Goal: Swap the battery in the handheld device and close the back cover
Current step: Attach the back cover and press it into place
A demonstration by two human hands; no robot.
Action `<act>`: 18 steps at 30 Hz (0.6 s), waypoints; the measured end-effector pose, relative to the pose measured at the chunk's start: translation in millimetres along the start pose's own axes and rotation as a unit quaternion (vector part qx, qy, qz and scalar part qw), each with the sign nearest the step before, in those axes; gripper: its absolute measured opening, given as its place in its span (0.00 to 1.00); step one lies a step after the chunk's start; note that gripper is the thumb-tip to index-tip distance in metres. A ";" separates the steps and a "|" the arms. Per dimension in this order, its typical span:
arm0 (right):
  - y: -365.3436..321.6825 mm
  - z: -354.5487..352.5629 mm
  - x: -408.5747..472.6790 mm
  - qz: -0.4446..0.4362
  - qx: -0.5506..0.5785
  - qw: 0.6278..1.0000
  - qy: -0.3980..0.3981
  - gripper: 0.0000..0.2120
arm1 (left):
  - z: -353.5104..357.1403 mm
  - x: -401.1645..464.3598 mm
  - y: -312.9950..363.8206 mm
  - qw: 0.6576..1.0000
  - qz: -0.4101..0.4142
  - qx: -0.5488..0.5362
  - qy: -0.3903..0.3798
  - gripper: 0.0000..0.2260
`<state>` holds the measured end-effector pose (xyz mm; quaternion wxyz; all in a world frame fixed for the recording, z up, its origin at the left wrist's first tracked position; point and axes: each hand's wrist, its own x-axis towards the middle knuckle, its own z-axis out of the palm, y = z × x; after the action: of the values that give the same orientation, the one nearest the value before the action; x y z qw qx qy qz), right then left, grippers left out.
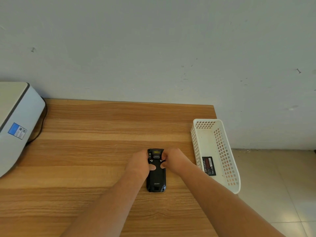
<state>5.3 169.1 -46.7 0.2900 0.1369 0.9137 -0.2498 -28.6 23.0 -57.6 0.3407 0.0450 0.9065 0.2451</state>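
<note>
While the handheld device [156, 175] lies face down on the wooden table [102, 151], back cover [156, 173] up and its long axis running away from the person, both hands close on its far half. Left hand [139, 164] wraps the device's left edge, fingers curled round the side, thumb laid flat on the cover just below the left latch screw [151, 160]; right hand [172, 159] mirrors it on the right edge, thumb pressing beside the right latch screw [161, 160]. Neither hand lifts anything; both are curled shut against the device, pinning it to the table. Cover looks seated over the whole back (whether the two latches are turned home cannot be told at this size). Right of the device, well apart, a white perforated basket [227, 156] holds one loose battery [209, 165], lying flat on its floor; which battery that is, old or fresh, is not readable. Left of the device, far off, a pale printer-like box [18, 120] with a dark cable [40, 129]. Handling judgement: rigid rubberised shell, moderately heavy, not slippery, unlikely to flex; grip by the long edges. Cover is the delicate part, a thin plastic plate with small latches; press evenly near the screws, not mid-panel, and avoid the scanner window [156, 152] at the far end.
</note>
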 end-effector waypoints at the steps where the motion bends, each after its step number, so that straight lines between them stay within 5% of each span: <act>1: -0.2 -0.3 0.0 0.004 0.004 1.000 -0.003 0.16 | -0.2 0.3 0.4 1.000 0.000 0.001 0.000 0.21; 18: 4.4 7.8 -4.5 0.024 0.086 0.996 0.029 0.13 | -0.4 -1.1 -0.2 1.000 0.000 -0.015 0.002 0.17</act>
<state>14.2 168.2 -51.2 0.2569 0.1906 0.8931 -0.3163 -28.0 22.4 -56.8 0.3399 0.0389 0.9032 0.2590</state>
